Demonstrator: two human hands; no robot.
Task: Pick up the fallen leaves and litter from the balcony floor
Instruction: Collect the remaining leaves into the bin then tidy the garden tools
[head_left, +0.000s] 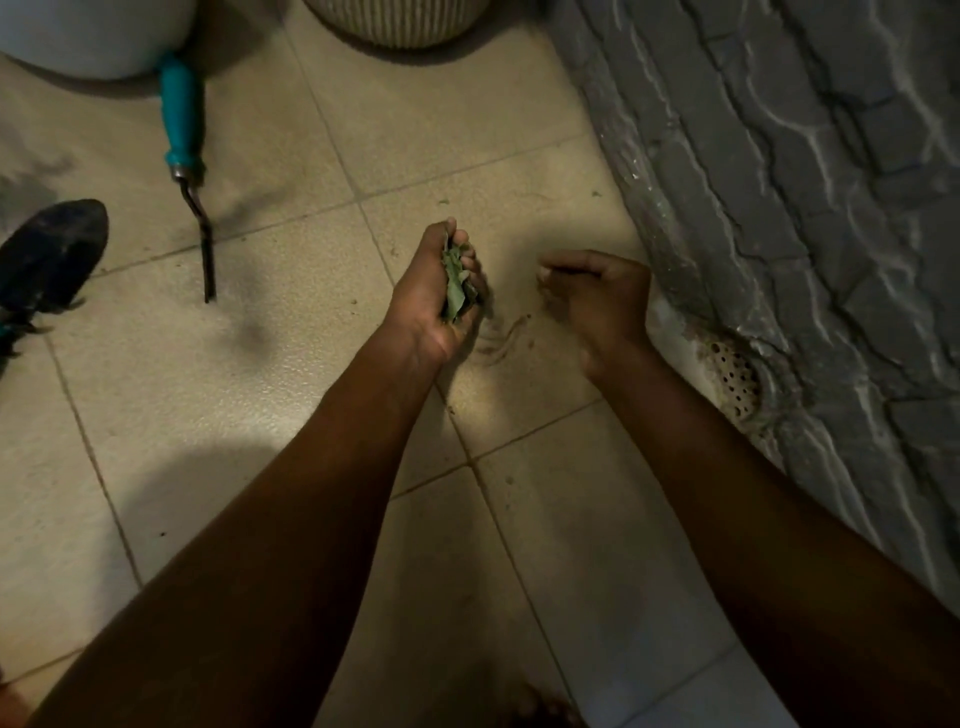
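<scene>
Now left hand (431, 291) clutches leaves (456, 280); right hand (597, 296) curls, contents unclear.

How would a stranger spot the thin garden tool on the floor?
Find the white pot at top left. The tool lies right beside it, handle toward the pot. Unlike the broad dark trowel leftward, it has a teal handle and thin shaft.

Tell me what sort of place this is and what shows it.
Probably a balcony or patio used for potted plants: a tiled floor, the base of a ribbed pot, a teal-handled garden tool lying on the tiles, and a drain at the foot of a rough stone wall.
</scene>
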